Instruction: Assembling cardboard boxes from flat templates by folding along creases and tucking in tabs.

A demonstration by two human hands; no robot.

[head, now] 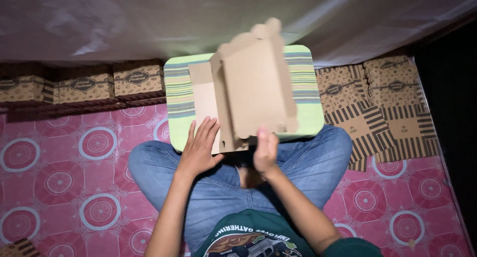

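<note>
The person sits cross-legged on a pink patterned mat (74, 177), a green striped tray (303, 78) resting across the knees. On the tray lies a flat brown cardboard blank (248, 88), partly folded, one large panel tipped up towards the camera and blurred by motion.

The left hand (198, 147) lies open, fingers spread flat, pressing down the near left panel of the blank. The right hand (266, 150) is at the lower edge of the raised panel, fingers bent; it seems to pinch that edge, though the blur makes the grip hard to tell.

The blank looks light and thin, stiff along its panels but ready to bend at the scored creases, easily dented at the scalloped tabs. It is best held by the panel edges, near a fold, with one palm flat as an anchor.

Finished printed boxes (84, 85) stand in a row to the left; flat printed blanks (377, 108) are stacked to the right.
</note>
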